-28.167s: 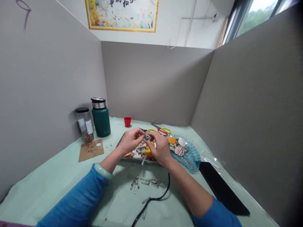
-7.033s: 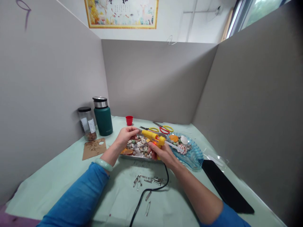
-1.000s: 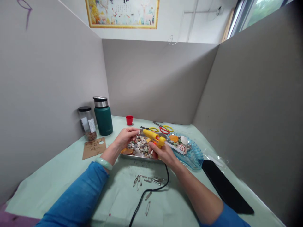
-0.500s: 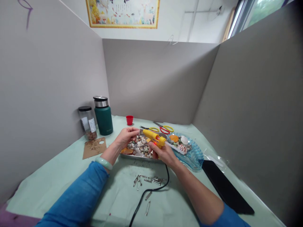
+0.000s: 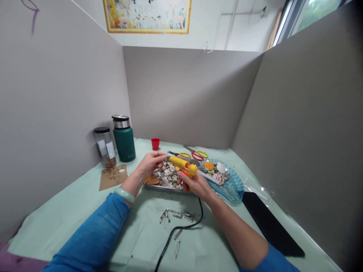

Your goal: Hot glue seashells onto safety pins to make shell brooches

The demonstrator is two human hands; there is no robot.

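Note:
My right hand [image 5: 195,184] grips a yellow glue gun [image 5: 183,166] with a red light on its side, its nozzle pointing left toward my left hand. My left hand [image 5: 150,164] is closed in a pinch on a small object I cannot make out, held right at the nozzle tip. Both hands hover over a metal tray [image 5: 163,187] filled with small shells. The gun's black cord [image 5: 181,227] trails down across the table toward me.
A blue glass dish [image 5: 234,187] of larger shells sits right of the tray. Scissors [image 5: 195,154], a red cup [image 5: 155,144], a green flask [image 5: 123,138], a jar [image 5: 104,147] and a brown card [image 5: 112,177] stand behind. Several metal pins [image 5: 177,216] lie in front; a black pouch [image 5: 269,224] lies right.
Over the last second the glue gun shifted slightly left toward my left hand. Much earlier, both hands held a small piece without the gun.

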